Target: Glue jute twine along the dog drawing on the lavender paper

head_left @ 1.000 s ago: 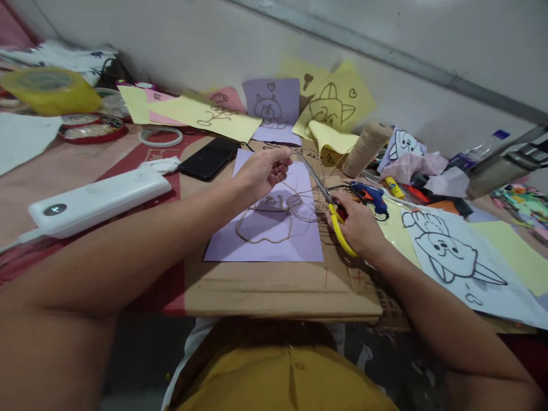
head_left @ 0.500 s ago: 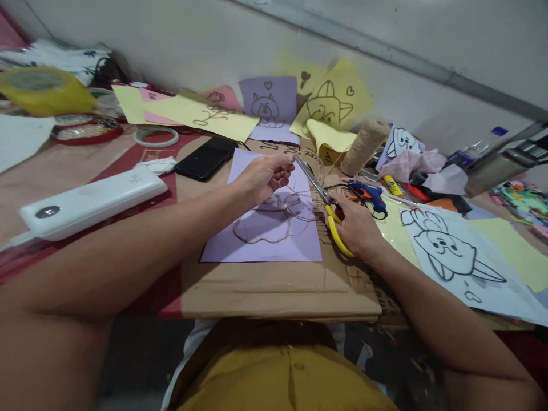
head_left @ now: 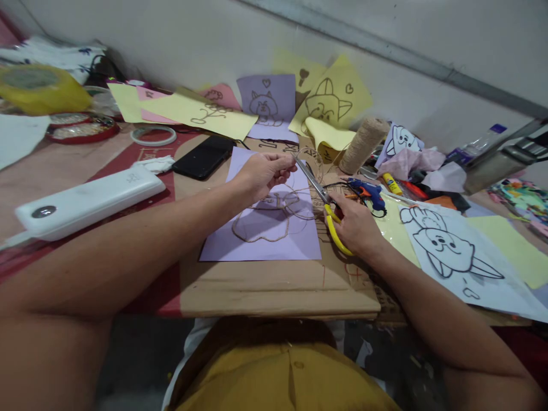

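Observation:
Above a sheet of purple paper [head_left: 222, 242], my left hand [head_left: 270, 173] pinches a thin brown twine [head_left: 317, 158]. My right hand [head_left: 353, 221] grips the yellow handles of a pair of scissors [head_left: 315, 184]; their blades point up and left, with the tips at my left fingertips. Loops of the twine trail down onto the paper, where a curved twine outline [head_left: 261, 241] lies over faint pencil lines. Part of the sheet is hidden by my left hand and forearm. Behind my right hand stands a spool of twine [head_left: 365, 145], slightly tilted.
A blue glue gun [head_left: 368, 193] lies right of the scissors. Left of the paper are a black phone [head_left: 205, 157] and a white handheld device [head_left: 92, 200]. Twine pictures on purple and yellow paper [head_left: 327, 103] lean against the wall. A cat drawing [head_left: 449, 251] lies at right.
Both hands keep nearly the same pose, the scissor tips still at my left fingertips. The whole view has shifted slightly.

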A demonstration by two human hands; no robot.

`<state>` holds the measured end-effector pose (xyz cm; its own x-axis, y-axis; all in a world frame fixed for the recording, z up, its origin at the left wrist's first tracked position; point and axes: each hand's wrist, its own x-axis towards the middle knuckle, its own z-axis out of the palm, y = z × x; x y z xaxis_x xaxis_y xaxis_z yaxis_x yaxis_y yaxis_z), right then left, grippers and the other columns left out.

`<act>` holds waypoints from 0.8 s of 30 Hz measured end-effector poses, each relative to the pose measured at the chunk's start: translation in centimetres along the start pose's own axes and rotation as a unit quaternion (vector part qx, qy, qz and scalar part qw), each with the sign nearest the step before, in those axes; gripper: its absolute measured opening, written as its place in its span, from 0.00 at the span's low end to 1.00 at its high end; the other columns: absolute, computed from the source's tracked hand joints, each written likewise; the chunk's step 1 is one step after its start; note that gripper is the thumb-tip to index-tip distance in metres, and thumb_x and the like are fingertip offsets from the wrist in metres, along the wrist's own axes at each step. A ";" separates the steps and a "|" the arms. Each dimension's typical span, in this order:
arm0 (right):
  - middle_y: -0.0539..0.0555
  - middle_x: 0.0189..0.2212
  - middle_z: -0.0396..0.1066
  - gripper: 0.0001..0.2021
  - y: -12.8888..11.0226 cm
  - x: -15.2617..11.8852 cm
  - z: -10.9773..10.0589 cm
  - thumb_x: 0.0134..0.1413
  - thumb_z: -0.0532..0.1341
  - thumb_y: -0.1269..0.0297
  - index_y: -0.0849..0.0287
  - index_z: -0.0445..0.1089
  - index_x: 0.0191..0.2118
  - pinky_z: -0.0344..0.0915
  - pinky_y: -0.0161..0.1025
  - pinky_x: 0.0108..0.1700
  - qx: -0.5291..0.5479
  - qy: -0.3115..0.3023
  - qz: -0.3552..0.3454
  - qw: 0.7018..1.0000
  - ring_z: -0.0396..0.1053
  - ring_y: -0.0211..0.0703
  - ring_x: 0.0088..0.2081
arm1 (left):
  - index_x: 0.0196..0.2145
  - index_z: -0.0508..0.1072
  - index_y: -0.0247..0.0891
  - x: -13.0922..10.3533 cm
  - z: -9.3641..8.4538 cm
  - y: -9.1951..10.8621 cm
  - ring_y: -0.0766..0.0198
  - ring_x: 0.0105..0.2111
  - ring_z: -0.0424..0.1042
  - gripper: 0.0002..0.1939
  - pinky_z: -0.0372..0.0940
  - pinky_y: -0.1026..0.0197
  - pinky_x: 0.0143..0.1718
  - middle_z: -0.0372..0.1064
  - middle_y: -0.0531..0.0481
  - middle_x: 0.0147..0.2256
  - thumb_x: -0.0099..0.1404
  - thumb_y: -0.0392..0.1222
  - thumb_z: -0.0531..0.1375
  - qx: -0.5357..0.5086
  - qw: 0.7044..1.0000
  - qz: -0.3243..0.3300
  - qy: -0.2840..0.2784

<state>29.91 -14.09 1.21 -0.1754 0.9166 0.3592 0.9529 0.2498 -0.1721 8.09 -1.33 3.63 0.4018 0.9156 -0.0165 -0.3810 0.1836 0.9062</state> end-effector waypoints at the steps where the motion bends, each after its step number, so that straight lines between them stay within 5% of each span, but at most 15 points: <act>1: 0.61 0.43 0.80 0.22 0.0 0.0 0.0 0.60 0.58 0.63 0.60 0.72 0.59 0.68 0.45 0.45 0.000 0.000 0.000 1.000 0.76 0.54 0.41 | 0.26 0.75 0.29 0.0 0.0 0.0 0.74 0.22 0.66 0.10 0.61 0.69 0.26 0.72 0.48 0.25 0.66 0.28 0.63 0.001 1.000 0.002 0.002; 14: 0.65 0.48 0.80 0.23 -0.1 -0.4 -0.5 0.57 0.59 0.66 0.62 0.73 0.58 0.71 0.51 0.52 -0.010 -0.021 0.032 0.999 0.77 0.60 0.47 | 0.25 0.74 0.29 -0.1 0.2 -0.2 0.73 0.21 0.66 0.12 0.59 0.70 0.24 0.72 0.46 0.24 0.67 0.26 0.62 0.008 1.000 0.012 -0.003; 24: 0.63 0.44 0.81 0.19 0.2 -0.8 -0.7 0.57 0.59 0.66 0.61 0.75 0.54 0.70 0.45 0.46 -0.017 -0.036 0.031 0.999 0.77 0.56 0.43 | 0.26 0.75 0.28 -0.3 0.4 -0.3 0.73 0.21 0.67 0.10 0.59 0.72 0.23 0.72 0.46 0.23 0.65 0.26 0.64 0.020 1.000 -0.017 0.003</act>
<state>30.42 -15.01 1.53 -0.1310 0.9503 0.2824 0.9700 0.1816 -0.1614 8.45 -1.80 3.56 0.4083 0.9115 -0.0502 -0.3328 0.1998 0.9216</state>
